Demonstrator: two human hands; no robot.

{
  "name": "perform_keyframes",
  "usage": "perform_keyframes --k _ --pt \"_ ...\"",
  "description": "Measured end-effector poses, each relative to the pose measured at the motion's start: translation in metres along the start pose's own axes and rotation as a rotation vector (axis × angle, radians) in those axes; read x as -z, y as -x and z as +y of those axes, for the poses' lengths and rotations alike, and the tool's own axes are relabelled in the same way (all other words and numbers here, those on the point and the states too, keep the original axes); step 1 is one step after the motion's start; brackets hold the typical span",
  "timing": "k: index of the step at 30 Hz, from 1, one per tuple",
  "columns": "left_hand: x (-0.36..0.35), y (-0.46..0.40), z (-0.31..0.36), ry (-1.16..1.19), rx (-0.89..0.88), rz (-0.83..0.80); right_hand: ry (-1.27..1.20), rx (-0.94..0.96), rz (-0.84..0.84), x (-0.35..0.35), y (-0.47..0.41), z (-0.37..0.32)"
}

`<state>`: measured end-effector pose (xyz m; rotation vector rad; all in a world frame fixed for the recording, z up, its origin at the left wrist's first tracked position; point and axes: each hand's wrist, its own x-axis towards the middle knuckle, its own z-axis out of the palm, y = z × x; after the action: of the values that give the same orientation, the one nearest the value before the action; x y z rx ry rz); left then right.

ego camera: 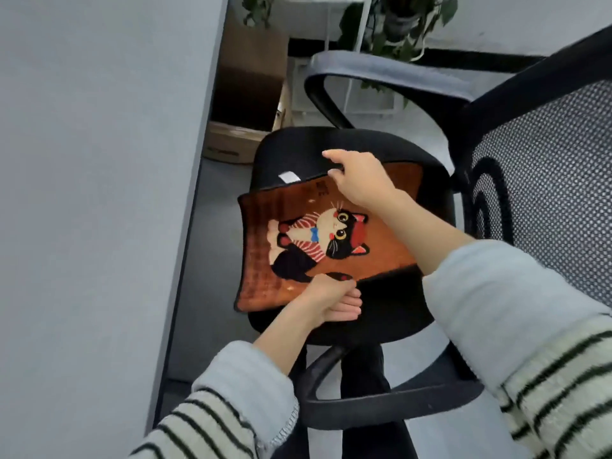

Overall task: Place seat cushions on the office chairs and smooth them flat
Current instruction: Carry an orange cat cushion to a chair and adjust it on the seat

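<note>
An orange-brown seat cushion (265, 246) with a cartoon cat on it lies on the black seat (390, 313) of an office chair with a mesh backrest (546, 180). My left hand (331, 301) grips the cushion's near edge, fingers curled under it. My right hand (359, 180) holds the far edge, thumb under the edge and index finger pointing out. The cushion hangs a little over the seat's left side. A white label (289, 176) sticks out at the far edge.
A grey desk panel (99, 193) stands close on the left of the chair. Armrests (381, 71) loop at the far and near sides. A cardboard box (245, 104) and a white plant rack (364, 44) stand behind.
</note>
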<state>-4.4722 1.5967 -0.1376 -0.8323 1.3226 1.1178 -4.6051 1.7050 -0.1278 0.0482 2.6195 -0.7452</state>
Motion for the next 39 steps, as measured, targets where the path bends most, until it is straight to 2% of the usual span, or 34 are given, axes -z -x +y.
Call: perform_keyframes --k 5,7,10,13,16,19,24,28,39 --pt "0.033 -0.029 -0.012 -0.125 -0.108 0.263 -0.122 -0.27 -0.12 -0.042 0.043 0.052" --pt "0.062 -0.042 -0.018 -0.199 -0.203 0.432 -0.152 -0.409 -0.136 -0.06 0.06 0.08" --pt "0.099 -0.061 -0.022 -0.365 -0.261 0.722 -0.224 -0.638 -0.067 -0.079 0.074 0.113" --pt "0.124 -0.093 -0.021 -0.411 -0.266 0.802 -0.28 -0.827 0.009 -0.095 0.077 0.141" --pt "0.132 -0.121 -0.018 -0.499 -0.25 0.841 -0.241 -0.895 0.072 -0.112 0.072 0.157" --pt "0.135 -0.128 -0.014 -0.502 -0.273 0.974 -0.189 -0.942 0.148 -0.119 0.067 0.164" --pt "0.137 -0.122 -0.012 -0.568 -0.255 1.001 -0.219 -1.062 0.269 -0.112 0.066 0.167" --pt "0.128 -0.123 0.002 -0.498 -0.325 1.0 -0.301 -1.166 0.365 -0.106 0.068 0.174" --pt "0.13 -0.138 0.022 -0.458 -0.404 1.0 -0.394 -1.158 0.405 -0.105 0.068 0.189"
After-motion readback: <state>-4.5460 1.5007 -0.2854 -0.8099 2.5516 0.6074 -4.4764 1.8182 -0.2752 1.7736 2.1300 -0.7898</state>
